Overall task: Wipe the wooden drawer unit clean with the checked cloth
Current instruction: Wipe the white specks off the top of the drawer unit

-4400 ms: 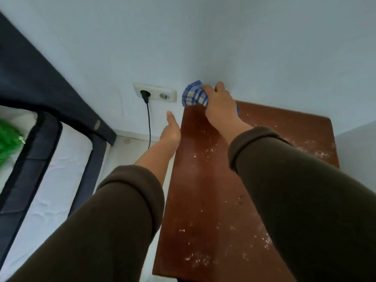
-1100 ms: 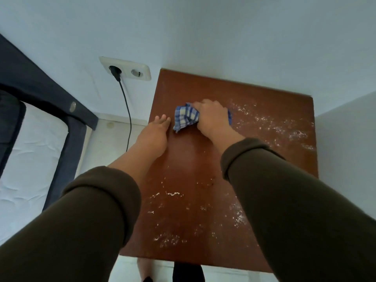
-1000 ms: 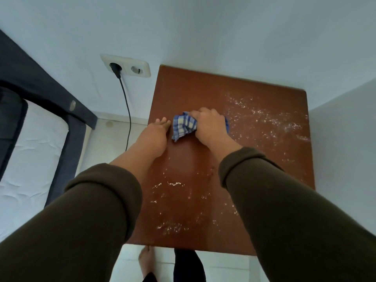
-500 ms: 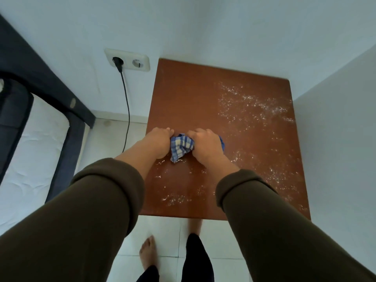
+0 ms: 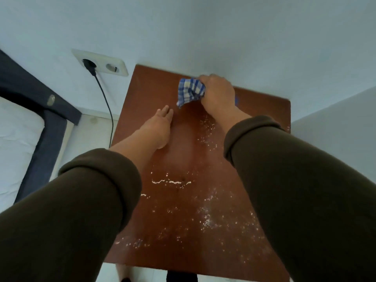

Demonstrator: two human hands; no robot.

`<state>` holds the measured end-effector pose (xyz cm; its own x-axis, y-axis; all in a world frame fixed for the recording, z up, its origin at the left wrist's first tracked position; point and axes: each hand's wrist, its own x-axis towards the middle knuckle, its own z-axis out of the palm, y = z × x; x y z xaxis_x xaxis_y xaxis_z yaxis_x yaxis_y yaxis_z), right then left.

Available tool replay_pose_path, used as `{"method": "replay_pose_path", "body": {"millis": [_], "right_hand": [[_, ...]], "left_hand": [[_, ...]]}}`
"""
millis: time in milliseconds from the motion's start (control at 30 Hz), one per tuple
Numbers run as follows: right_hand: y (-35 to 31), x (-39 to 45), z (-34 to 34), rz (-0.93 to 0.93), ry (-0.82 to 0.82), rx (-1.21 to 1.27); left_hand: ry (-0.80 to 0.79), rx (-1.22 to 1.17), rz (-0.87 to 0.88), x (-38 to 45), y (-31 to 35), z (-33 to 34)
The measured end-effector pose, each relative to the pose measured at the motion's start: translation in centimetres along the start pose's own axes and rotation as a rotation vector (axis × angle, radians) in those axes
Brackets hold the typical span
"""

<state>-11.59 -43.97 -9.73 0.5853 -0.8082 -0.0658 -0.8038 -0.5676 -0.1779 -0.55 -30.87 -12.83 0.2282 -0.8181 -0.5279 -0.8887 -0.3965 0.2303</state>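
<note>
- The checked cloth [image 5: 190,90] was held bunched in the grip of the right hand [image 5: 218,94], the fingers curled over it so that only its left part showed past the knuckles.
- The cloth was pressed on the far edge of the top of the wooden drawer unit [image 5: 262,104], right by the wall [image 5: 203,27].
- The left hand [image 5: 157,127] was laid flat on the wood with its fingers straight and together; nothing was held in it, and it lay near the cloth but apart from it.
- A strip of wood between the two forearms looked clean, while white powder [image 5: 205,220] was scattered over the near half and a thin ridge of it [image 5: 171,181] was drawn up across the middle.
- More specks [image 5: 205,127] were seen just inside the right wrist.
- The step in hand was judged to be the start of a stroke from the back edge; the wiping looked partly done at most.
- The next move was judged to call for the cloth to be drawn towards the near edge under steady pressure, over the specks and the ridge.
- Care would be needed so that the powder was gathered and not merely spread.
- A wall socket [image 5: 101,63] with a black cable [image 5: 105,102] plugged in was seen to the left, beside a bed [image 5: 18,139].
</note>
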Motion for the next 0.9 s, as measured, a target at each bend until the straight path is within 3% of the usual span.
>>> {"method": "replay_pose_path", "body": {"millis": [233,533,900], "right_hand": [[3.2,4.4,2.2,-0.007,0.029,-0.012],[3.2,4.9,2.5,0.013,-0.078,-0.049],[0.1,-7.6,2.8,0.031,-0.2,-0.038]], "left_hand": [[-0.007,0.041,-0.116,2.3,1.5,0.6],[0.006,0.098,-0.12,2.3,1.6,0.8],[0.004,0.078,-0.004,0.6,0.5,0.8]]}}
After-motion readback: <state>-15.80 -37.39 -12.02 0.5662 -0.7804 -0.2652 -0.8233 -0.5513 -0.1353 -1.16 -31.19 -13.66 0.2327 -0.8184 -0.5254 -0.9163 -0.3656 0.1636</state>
